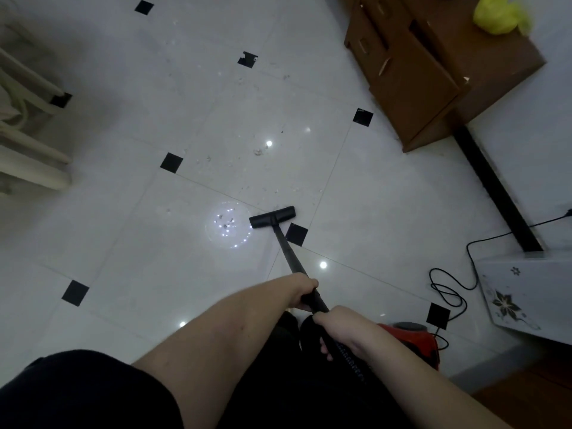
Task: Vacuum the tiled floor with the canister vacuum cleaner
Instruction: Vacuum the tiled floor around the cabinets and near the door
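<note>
1. two hands work the long black vacuum wand (pixel 289 258): the left hand (pixel 305 292) is wrapped round it further down the tube, and the right hand (pixel 335 328) grips the upper end where the ribbed black hose (pixel 349 362) joins. the hands sit close together, one just behind the other.
2. the flat black floor nozzle (pixel 272 217) rests on the glossy white tiled floor (pixel 123 243), just beside a small black inset tile (pixel 296 234) and next to a bright ring of reflected lights (pixel 228 225).
3. scattered grey crumbs and dust (pixel 257 168) lie just beyond the nozzle and further on, so the stroke in hand looks like a push forward into that patch.
4. to do it well, i judge the nozzle should stay flat on the tile, moving in slow overlapping passes so that bits are sucked up rather than flicked away.
5. the red canister body (pixel 411 335) sits close behind on the right, with its thin black power cord (pixel 448 292) looped on the floor nearby; long reaches may drag either.
6. further out stand a brown wooden cabinet (pixel 433 72) and a white flower-patterned unit (pixel 526 292); edges along them will likely need careful strokes.
</note>
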The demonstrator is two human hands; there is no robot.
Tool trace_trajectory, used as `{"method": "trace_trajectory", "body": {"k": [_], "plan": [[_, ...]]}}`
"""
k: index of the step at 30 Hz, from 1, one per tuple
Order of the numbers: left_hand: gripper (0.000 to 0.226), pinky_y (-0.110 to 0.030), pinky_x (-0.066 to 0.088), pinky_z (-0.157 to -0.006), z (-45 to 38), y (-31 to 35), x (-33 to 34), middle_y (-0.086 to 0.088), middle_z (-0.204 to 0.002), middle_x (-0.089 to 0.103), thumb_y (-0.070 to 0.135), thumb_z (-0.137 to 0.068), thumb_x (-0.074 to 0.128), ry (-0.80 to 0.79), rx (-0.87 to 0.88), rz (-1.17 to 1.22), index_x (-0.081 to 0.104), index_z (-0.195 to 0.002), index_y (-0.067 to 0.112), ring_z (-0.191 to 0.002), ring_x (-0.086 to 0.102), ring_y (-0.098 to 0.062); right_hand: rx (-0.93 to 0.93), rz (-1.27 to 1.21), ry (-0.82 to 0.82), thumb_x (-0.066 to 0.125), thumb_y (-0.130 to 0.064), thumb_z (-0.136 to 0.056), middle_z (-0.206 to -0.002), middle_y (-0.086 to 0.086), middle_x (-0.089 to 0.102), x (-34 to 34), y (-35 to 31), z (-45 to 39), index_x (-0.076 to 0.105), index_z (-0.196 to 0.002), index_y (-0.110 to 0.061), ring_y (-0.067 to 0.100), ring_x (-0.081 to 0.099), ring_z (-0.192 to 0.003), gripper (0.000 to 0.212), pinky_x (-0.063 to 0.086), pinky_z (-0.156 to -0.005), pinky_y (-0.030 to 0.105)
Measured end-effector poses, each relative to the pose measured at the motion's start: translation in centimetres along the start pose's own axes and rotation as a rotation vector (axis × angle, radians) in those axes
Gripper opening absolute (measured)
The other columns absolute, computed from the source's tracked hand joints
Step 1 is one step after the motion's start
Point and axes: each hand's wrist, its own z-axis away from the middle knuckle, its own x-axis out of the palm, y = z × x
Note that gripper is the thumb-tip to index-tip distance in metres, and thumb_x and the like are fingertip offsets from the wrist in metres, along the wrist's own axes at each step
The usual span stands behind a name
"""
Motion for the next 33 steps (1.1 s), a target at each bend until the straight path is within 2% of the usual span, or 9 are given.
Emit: {"method": "trace_trajectory", "body": {"k": [4,8,10,14,17,20,25,29,33], "plan": [[0.019,-0.024,0.047,-0.035,0.2,-0.3,2.7,-0.008,-0.077,0.055,0.015,-0.099,0.044,-0.023,-0.02,0.01,0.043,-0.082,0.007,-0.064,0.056,-0.019,-0.029,-0.061,0.004,0.046,-0.017,-0.094,-0.056,0.011,0.057,-1.7,2.4,0.7,0.056,-0.087,-0.002,0.018,0.054,-0.039,0.02,0.046,-0.042,0.023],[0.013,-0.032,0.049,-0.048,0.7,-0.9,6.6,-0.01,-0.081,0.056,0.016,-0.096,0.049,-0.034,-0.013,-0.036,0.048,-0.096,0.003,-0.067,0.058,-0.022,-0.018,-0.115,0.003,0.047,-0.019,-0.094,-0.057,0.009,0.059,-3.8,6.0,1.6,0.057,-0.09,-0.004,0.019,0.057,-0.045,0.018,0.048,-0.045,0.026],[0.018,-0.031,0.048,-0.048,1.0,-1.0,8.6,-0.01,-0.08,0.056,0.017,-0.095,0.053,-0.039,-0.014,-0.06,0.047,-0.103,0.002,-0.067,0.058,-0.022,0.0,-0.151,-0.002,0.048,-0.019,-0.094,-0.058,0.01,0.06,-5.1,7.7,1.9,0.058,-0.092,-0.004,0.02,0.058,-0.047,0.019,0.048,-0.047,0.027],[0.021,-0.03,0.046,-0.047,1.5,-0.3,11.8,-0.01,-0.08,0.056,0.018,-0.093,0.057,-0.037,-0.013,-0.071,0.047,-0.106,0.004,-0.066,0.058,-0.021,0.014,-0.213,-0.004,0.047,-0.018,-0.095,-0.055,0.01,0.059,-7.5,9.8,2.3,0.057,-0.091,-0.004,0.02,0.057,-0.044,0.018,0.046,-0.046,0.026],[0.016,-0.029,0.046,-0.044,1.8,0.8,13.5,-0.008,-0.079,0.057,0.02,-0.095,0.056,-0.065,-0.018,-0.06,0.049,-0.097,0.006,-0.065,0.058,-0.019,0.02,-0.238,0.001,0.047,-0.019,-0.094,-0.054,0.01,0.06,-9.0,10.3,2.5,0.059,-0.088,-0.001,0.02,0.057,-0.044,0.023,0.046,-0.047,0.026],[0.019,-0.027,0.047,-0.042,1.8,1.8,14.3,-0.007,-0.079,0.057,0.02,-0.096,0.056,-0.06,-0.023,-0.048,0.048,-0.085,0.008,-0.066,0.058,-0.018,0.018,-0.262,-0.008,0.047,-0.018,-0.095,-0.059,0.011,0.06,-10.1,9.9,2.7,0.059,-0.088,0.001,0.019,0.056,-0.045,0.024,0.046,-0.047,0.026],[0.016,-0.031,0.05,-0.054,1.8,2.9,13.9,-0.009,-0.083,0.059,0.018,-0.095,0.056,-0.048,-0.022,-0.018,0.049,-0.099,0.004,-0.07,0.059,-0.02,0.017,-0.248,-0.015,0.046,-0.019,-0.095,-0.065,0.014,0.061,-10.9,8.9,2.3,0.057,-0.094,0.001,0.02,0.058,-0.045,0.023,0.047,-0.047,0.027],[0.016,-0.03,0.05,-0.052,1.8,3.4,13.2,-0.007,-0.079,0.057,0.016,-0.096,0.054,-0.02,-0.008,-0.003,0.047,-0.084,0.007,-0.067,0.058,-0.018,0.018,-0.228,-0.023,0.047,-0.019,-0.093,-0.063,0.015,0.059,-11.2,8.3,2.2,0.056,-0.092,0.002,0.021,0.057,-0.044,0.023,0.047,-0.046,0.026],[0.015,-0.032,0.053,-0.06,1.0,3.3,11.8,-0.008,-0.082,0.058,0.018,-0.094,0.055,-0.008,-0.013,-0.012,0.049,-0.086,0.008,-0.072,0.06,-0.021,0.026,-0.176,-0.041,0.048,-0.019,-0.092,-0.057,0.012,0.061,-10.9,6.8,2.1,0.058,-0.089,0.002,0.02,0.058,-0.043,0.023,0.046,-0.047,0.025]]}}
